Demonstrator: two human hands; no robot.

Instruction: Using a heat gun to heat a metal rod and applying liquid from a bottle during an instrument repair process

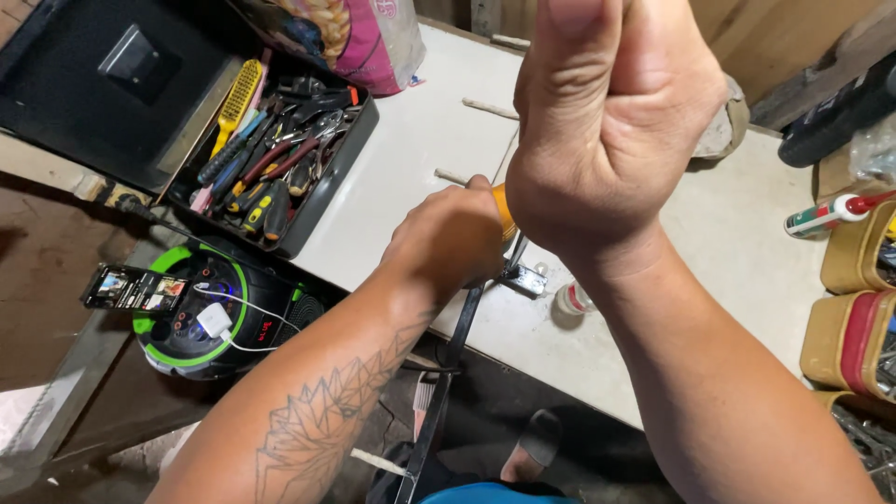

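The left hand (pixel 448 238) is closed around a screwdriver's orange handle (pixel 504 210), probably light and stiff, best gripped by that handle, over a metal bracket (pixel 523 277) on the white table (pixel 737 243), while the right hand (pixel 607 121) is raised in an empty fist.

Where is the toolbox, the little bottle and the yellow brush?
toolbox (pixel 350 154), head view, on its right rim.
little bottle (pixel 571 301), head view, on its clear body.
yellow brush (pixel 238 93), head view, on its bristle head.
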